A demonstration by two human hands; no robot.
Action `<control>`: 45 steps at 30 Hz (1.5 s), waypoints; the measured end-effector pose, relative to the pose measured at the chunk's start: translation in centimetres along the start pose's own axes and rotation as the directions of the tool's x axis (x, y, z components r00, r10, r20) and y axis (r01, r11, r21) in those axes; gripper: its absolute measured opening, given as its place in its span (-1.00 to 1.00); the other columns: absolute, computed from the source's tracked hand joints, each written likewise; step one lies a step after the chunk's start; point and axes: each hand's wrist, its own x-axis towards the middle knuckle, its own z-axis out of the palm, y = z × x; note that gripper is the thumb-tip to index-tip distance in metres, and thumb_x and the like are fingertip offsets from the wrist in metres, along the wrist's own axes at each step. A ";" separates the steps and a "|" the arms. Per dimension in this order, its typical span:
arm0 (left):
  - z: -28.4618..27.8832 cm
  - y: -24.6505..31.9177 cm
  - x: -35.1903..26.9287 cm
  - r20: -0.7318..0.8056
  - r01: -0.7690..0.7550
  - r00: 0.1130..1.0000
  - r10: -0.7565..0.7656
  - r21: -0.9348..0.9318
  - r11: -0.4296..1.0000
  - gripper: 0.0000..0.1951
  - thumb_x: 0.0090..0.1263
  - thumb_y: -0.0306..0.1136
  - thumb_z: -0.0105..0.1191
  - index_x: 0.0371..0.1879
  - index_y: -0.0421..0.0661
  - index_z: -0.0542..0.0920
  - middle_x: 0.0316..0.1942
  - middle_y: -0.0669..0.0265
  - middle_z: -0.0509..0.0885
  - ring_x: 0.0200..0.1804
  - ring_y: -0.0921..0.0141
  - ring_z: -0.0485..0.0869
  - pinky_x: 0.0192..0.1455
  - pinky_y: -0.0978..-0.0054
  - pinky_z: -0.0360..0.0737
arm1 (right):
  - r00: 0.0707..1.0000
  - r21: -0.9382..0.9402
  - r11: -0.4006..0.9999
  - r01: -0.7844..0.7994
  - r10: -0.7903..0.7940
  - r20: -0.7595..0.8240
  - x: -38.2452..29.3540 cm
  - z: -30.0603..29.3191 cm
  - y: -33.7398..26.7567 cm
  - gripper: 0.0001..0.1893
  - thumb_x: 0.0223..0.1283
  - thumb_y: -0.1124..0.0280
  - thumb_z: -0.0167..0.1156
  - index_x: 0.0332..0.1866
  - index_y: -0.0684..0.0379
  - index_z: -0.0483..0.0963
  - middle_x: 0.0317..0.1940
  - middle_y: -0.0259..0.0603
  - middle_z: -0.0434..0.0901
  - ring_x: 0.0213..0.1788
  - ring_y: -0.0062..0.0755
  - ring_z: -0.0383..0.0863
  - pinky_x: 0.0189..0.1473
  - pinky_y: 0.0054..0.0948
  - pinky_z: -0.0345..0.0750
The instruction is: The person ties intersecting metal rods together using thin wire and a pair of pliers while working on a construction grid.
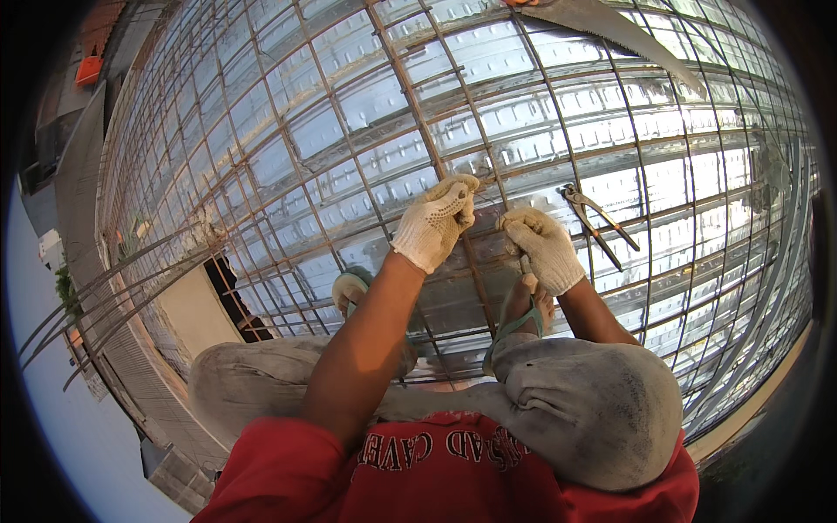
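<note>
My left hand (437, 223), in a white knit glove with a dotted palm, is closed with its fingertips on a thin piece of tie wire (485, 195). My right hand (546, 248), gloved the same way, pinches toward the wire's other end; its fingertips hide the exact grip. Both hands are just above the rusty rebar mesh (471, 261), between my sandalled feet. To the right of my right hand, end-cutting pincers (592, 221) with dark and orange handles lie across the bars, jaws pointing away from me.
Corrugated metal decking (366, 104) lies under the mesh. A handsaw blade (608, 33) rests on the bars at the top. Long rebar ends (124, 281) stick out past the left edge, near a dark opening (232, 297) in the deck. Grey conduits (771, 294) curve along the right.
</note>
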 end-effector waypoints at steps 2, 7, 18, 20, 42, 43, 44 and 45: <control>-0.2 0.1 -0.4 -0.015 0.056 0.998 -0.055 0.090 0.994 -0.75 0.68 -0.30 0.15 0.07 -0.23 0.72 -0.23 0.33 0.71 -0.20 0.47 0.66 -0.14 0.52 0.60 | 0.999 -0.343 0.938 0.042 -0.051 -0.017 0.2 -0.1 0.1 -0.67 0.58 0.20 0.23 0.19 0.21 0.65 -0.19 -0.23 0.77 -0.17 -0.45 0.73 -0.07 -0.41 0.66; 1.6 0.0 -0.5 0.017 -0.093 0.993 0.118 0.731 0.676 -0.76 0.62 -0.31 0.17 -0.05 -0.23 0.79 -0.28 0.37 0.75 -0.27 0.57 0.63 -0.20 0.59 0.56 | 0.971 -0.585 0.789 0.188 -0.240 -0.012 0.1 0.2 -0.4 -0.57 0.49 0.09 0.33 0.27 0.17 0.64 0.02 -0.04 0.81 0.02 -0.29 0.81 0.10 -0.30 0.68; 0.4 -2.0 -0.3 -0.258 -0.082 0.966 -0.036 -0.434 0.897 -0.79 0.67 -0.31 0.17 0.01 -0.23 0.69 -0.27 0.27 0.73 -0.26 0.40 0.69 -0.20 0.45 0.65 | 0.986 -0.054 0.998 -0.009 0.000 -0.167 0.5 2.6 1.3 -0.69 0.66 0.25 0.16 0.18 0.28 0.63 -0.46 -0.50 0.53 -0.53 -0.77 0.34 -0.50 -0.64 0.28; -0.8 -1.8 -0.9 -0.213 -0.066 0.976 0.045 -0.093 0.993 -0.79 0.68 -0.32 0.16 0.02 -0.23 0.68 -0.26 0.27 0.74 -0.26 0.40 0.70 -0.19 0.45 0.66 | 0.980 -0.072 0.994 -0.084 0.070 -0.188 0.2 2.2 1.6 -0.72 0.63 0.27 0.20 0.11 0.28 0.66 -0.47 -0.45 0.56 -0.54 -0.74 0.40 -0.50 -0.61 0.34; -9.1 -3.1 -4.4 0.182 -0.061 0.875 0.449 0.961 -0.271 -0.74 0.28 -0.30 0.36 -0.05 0.09 0.80 -0.09 0.31 0.77 0.04 0.11 0.72 0.11 0.11 0.66 | 0.975 -0.889 0.453 -0.064 -0.163 -0.153 0.6 3.7 7.7 -0.82 0.42 0.17 0.21 -0.07 -0.02 0.65 -0.42 0.11 0.74 -0.27 0.28 0.77 -0.16 0.18 0.65; -9.1 -3.1 -4.2 0.228 -0.085 0.850 0.476 0.949 -0.302 -0.74 0.27 -0.29 0.37 -0.05 0.09 0.80 -0.09 0.32 0.77 0.03 0.11 0.72 0.11 0.11 0.66 | 0.971 -0.892 0.441 -0.098 -0.153 -0.182 0.8 3.7 7.4 -0.82 0.42 0.17 0.21 -0.07 -0.02 0.65 -0.42 0.10 0.74 -0.27 0.27 0.77 -0.16 0.19 0.65; -9.1 -3.1 -4.1 0.234 -0.084 0.845 0.482 0.946 -0.312 -0.74 0.27 -0.28 0.38 -0.05 0.10 0.80 -0.08 0.32 0.77 0.03 0.11 0.71 0.11 0.10 0.66 | 0.980 -0.889 0.456 -0.028 -0.162 -0.114 1.0 3.9 7.3 -0.82 0.42 0.17 0.21 -0.08 -0.02 0.66 -0.41 0.09 0.75 -0.27 0.26 0.77 -0.16 0.18 0.65; -9.1 -3.2 -3.9 0.245 -0.091 0.840 0.485 0.943 -0.319 -0.74 0.27 -0.26 0.39 -0.05 0.10 0.80 -0.08 0.33 0.76 0.03 0.12 0.71 0.11 0.10 0.66 | 0.977 -0.894 0.448 -0.017 -0.182 -0.109 1.1 4.2 7.2 -0.81 0.42 0.17 0.22 -0.08 -0.01 0.66 -0.41 0.08 0.75 -0.27 0.25 0.78 -0.17 0.17 0.66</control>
